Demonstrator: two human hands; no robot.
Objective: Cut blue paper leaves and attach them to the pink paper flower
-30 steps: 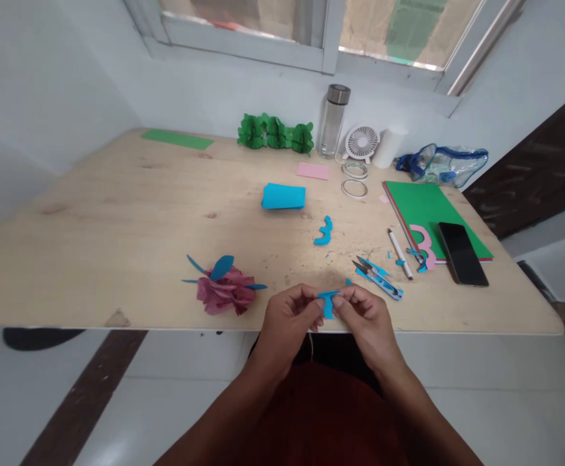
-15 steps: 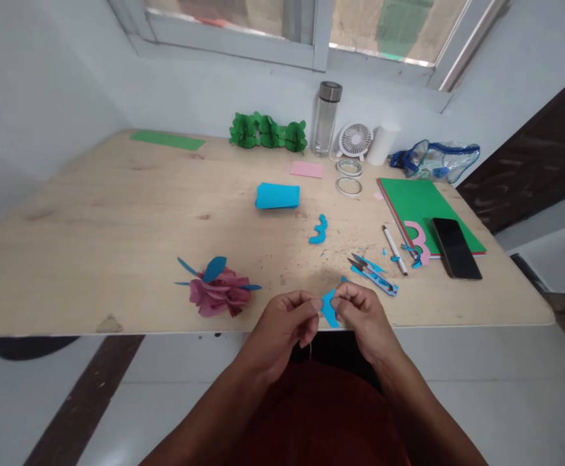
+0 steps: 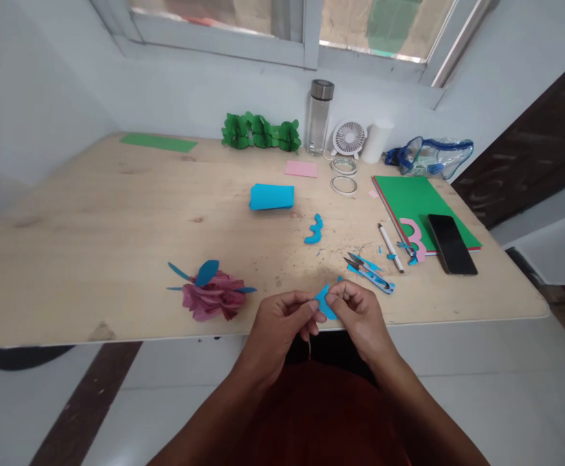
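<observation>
A small blue paper piece is pinched between my two hands above the table's front edge. My left hand grips its left side with thumb and fingers. On its upper right, my right hand holds it in a closed pinch; the fingers cover part of the paper. To the left lies a crumpled dark-pink paper flower with blue paper leaves. Thread snips rest just beyond my right hand, over blue scraps. A wavy blue paper cutout lies farther in.
A blue paper stack sits mid-table. Tape rolls, a marker, a pink cutout and a phone on green sheets are on the right. Along the wall stand green paper foliage, a glass bottle and a fan.
The blue paper piece has turned slightly between my fingers, and less of its lower end hangs down. The whole view has shifted a little, with the table items appearing farther left.
</observation>
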